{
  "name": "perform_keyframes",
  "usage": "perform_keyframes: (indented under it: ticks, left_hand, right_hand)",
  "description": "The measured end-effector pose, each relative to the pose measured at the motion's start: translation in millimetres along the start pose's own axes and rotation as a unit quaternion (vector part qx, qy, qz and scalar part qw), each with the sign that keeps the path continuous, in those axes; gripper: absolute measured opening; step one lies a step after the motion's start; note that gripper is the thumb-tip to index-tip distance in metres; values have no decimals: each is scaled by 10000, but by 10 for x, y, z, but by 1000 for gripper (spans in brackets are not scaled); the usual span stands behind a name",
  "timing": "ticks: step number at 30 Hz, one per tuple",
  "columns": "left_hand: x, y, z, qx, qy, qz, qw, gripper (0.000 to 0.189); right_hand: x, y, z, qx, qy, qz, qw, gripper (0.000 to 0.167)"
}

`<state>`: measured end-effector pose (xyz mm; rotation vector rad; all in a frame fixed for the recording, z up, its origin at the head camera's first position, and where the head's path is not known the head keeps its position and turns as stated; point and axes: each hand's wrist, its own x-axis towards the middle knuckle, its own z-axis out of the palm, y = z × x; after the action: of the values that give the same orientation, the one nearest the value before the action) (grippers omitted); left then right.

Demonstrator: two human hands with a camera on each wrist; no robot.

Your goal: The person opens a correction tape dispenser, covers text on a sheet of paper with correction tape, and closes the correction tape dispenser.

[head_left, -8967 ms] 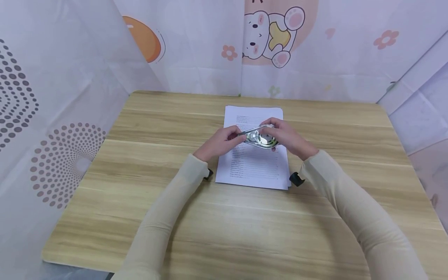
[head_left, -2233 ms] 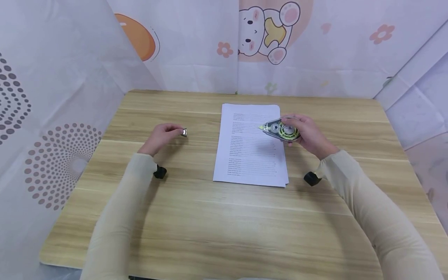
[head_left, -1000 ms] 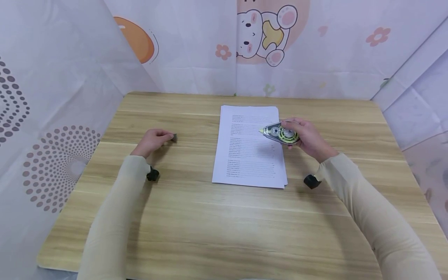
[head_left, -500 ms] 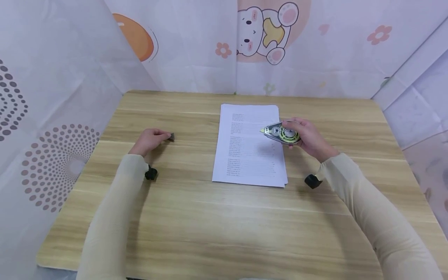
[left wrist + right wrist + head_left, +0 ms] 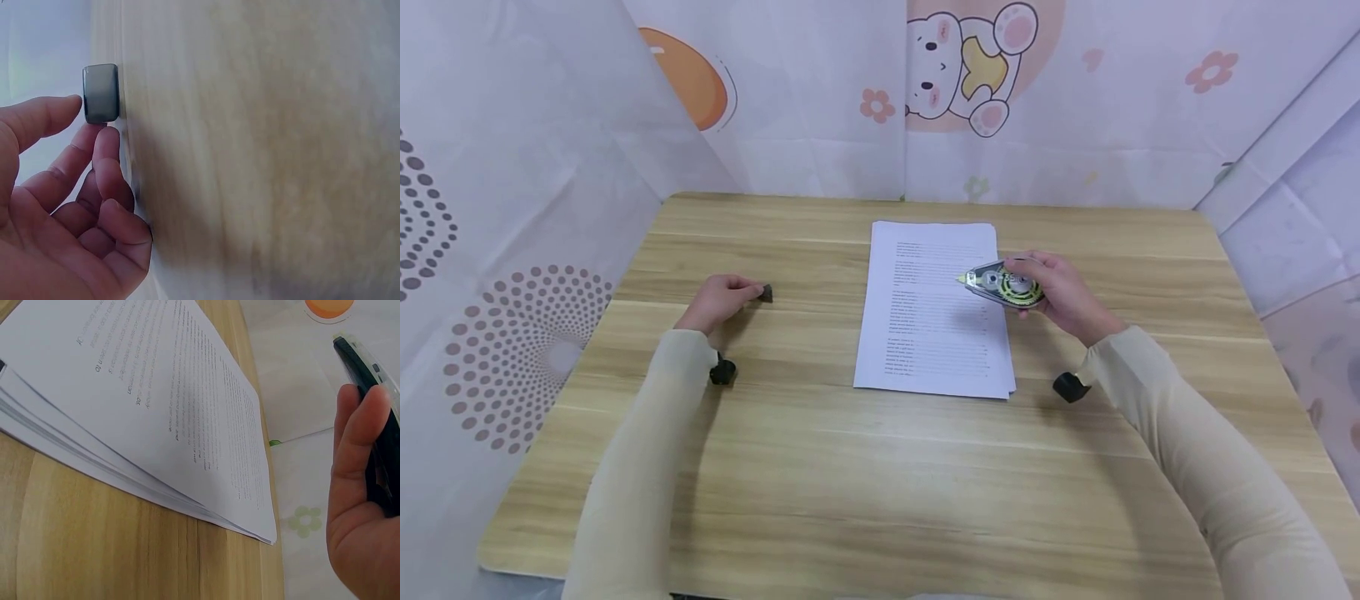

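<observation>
My right hand (image 5: 1060,292) grips a correction tape (image 5: 1003,285) above the right part of a stack of printed paper (image 5: 936,358). Its yellowish tip points left over the sheet. In the right wrist view, fingers curl along the dark side of the correction tape (image 5: 359,365). Away to the left, my left hand (image 5: 718,298) pinches a small dark cap (image 5: 767,293) low at the tabletop. The left wrist view has thumb and index fingertips at the edges of the cap (image 5: 101,94), the other fingers curled below. Whether the cap bears on the table is hard to tell.
The wooden table (image 5: 820,483) carries the paper stack near its middle. A patterned curtain (image 5: 805,100) hangs behind the far edge and down the left side. Black wrist cameras (image 5: 1070,387) sit under both forearms.
Both hands were together on the correction tape at first. Since then the left hand has drawn the cap off and moved left, lowering it to the tabletop. Lately both hands are nearly still.
</observation>
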<state>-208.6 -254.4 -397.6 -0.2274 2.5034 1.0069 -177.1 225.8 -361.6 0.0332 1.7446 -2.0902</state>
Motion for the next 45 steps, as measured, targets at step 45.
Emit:
perform_keyframes:
  ticks: [45]
  left_hand:
    - [-40, 911, 519, 630, 273, 2790, 9578, 49]
  right_hand:
    - [14, 39, -9, 72, -101, -29, 9999, 14]
